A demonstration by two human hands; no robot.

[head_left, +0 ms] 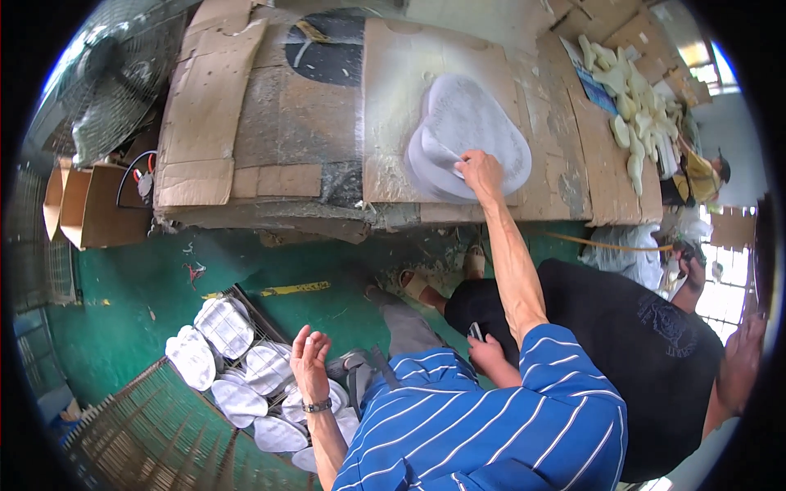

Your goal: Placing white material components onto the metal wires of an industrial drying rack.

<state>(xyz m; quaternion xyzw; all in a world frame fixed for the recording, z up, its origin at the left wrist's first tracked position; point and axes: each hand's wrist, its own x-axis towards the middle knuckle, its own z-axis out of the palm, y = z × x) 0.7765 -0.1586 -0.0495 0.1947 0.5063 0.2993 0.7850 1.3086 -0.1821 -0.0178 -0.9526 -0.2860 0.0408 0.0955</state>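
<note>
My right hand (481, 173) reaches out over the cardboard-covered bench. Its thumb and fingers pinch the near edge of a pale grey-white, rounded pad (471, 114). This pad seems to lie on another of the same colour, whose edge shows along the left side. My left hand (311, 362) is raised at the lower left, fingers apart and slightly curled, with nothing in it. Below and beside it, several white oval pads (239, 401) lie in a wire basket (176, 434). A watch (317, 406) is on my left wrist.
A person in a black shirt (622, 360) stands close at my right; one hand (490, 360) holds a small phone-like object. Cream foam pieces (634, 102) lie piled on the bench's right end. A large fan (110, 98) and an open cardboard box (102, 204) stand at left.
</note>
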